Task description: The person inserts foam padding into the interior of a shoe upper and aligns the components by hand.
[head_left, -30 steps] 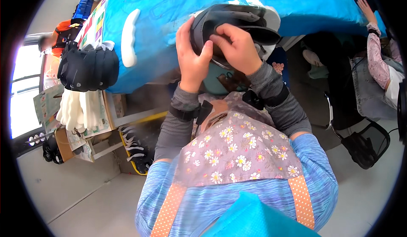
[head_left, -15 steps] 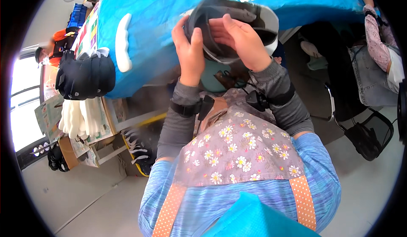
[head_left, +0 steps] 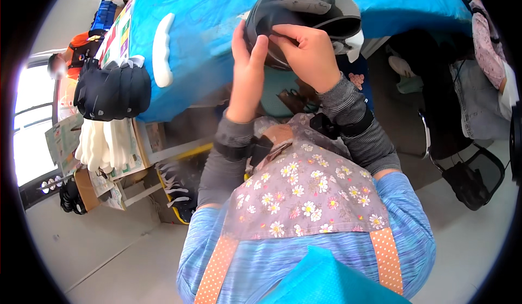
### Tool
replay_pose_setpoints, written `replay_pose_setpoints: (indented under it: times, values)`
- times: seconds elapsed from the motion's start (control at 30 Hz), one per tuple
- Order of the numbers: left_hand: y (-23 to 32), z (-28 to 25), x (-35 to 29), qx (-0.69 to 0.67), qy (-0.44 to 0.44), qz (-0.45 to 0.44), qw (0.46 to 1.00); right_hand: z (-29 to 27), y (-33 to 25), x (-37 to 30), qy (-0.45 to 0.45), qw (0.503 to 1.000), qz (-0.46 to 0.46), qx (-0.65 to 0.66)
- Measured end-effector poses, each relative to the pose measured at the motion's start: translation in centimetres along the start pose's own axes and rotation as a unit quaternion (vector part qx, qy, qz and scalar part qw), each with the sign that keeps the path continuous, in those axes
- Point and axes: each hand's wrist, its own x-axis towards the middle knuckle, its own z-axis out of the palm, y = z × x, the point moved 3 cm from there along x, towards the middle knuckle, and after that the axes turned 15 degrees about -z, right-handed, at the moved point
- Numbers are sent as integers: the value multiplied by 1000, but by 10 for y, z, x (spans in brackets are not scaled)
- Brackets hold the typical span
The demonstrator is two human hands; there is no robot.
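Above the near edge of the blue-covered table (head_left: 201, 10) I hold a hollow, curved black and grey fabric piece (head_left: 272, 10); its exact kind I cannot make out. My left hand (head_left: 247, 73) grips its left side, fingers behind the edge and thumb in front. At the near rim my right hand (head_left: 310, 54) pinches the dark lining with thumb and index finger, the other fingers curled. A white flap (head_left: 355, 45) sticks out at the piece's right side. To the left, a white wavy-edged strip (head_left: 163, 51) lies on the table.
Stacked black curved pieces (head_left: 111, 92) sit at the table's left corner, above several white wavy strips (head_left: 103, 146). A yellow-edged bin (head_left: 176, 195) stands below. At right are a black chair (head_left: 470, 179) and another person's sleeved arm (head_left: 484, 43). A person in orange (head_left: 79, 51) is far left.
My right hand has gone from flat fingers inside the fabric piece to a pinch at its near rim. The piece has shifted slightly up and right, and its white flap now shows.
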Motion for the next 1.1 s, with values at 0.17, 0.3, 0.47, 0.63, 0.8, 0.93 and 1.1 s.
replay_pose_setpoints:
  times: [0.17, 0.3, 0.47, 0.63, 0.8, 0.93, 1.1]
  values:
    - [55, -43, 5, 99, 26, -96, 990, -1, -38, 31, -87, 968, -232, -31]
    - [62, -48, 14, 115, 1, -84, 990, 16, -30, 33, -134, 968, -211, 14]
    - [52, -48, 21, 124, -20, -118, 985, 37, -7, 18, -163, 972, -165, 21]
    - [24, -53, 39, 45, 11, -24, 999, 41, -12, 16, -160, 979, -129, 14]
    - [24, -45, 38, 15, 34, -13, 999, 43, -2, 14, -80, 989, -122, -11]
    - [20, -46, 39, 58, 84, 89, 991, 46, 25, 1, 3, 982, 113, 154]
    - [14, -51, 45, 60, 162, 167, 971, 44, 40, -5, 117, 955, 148, 229]
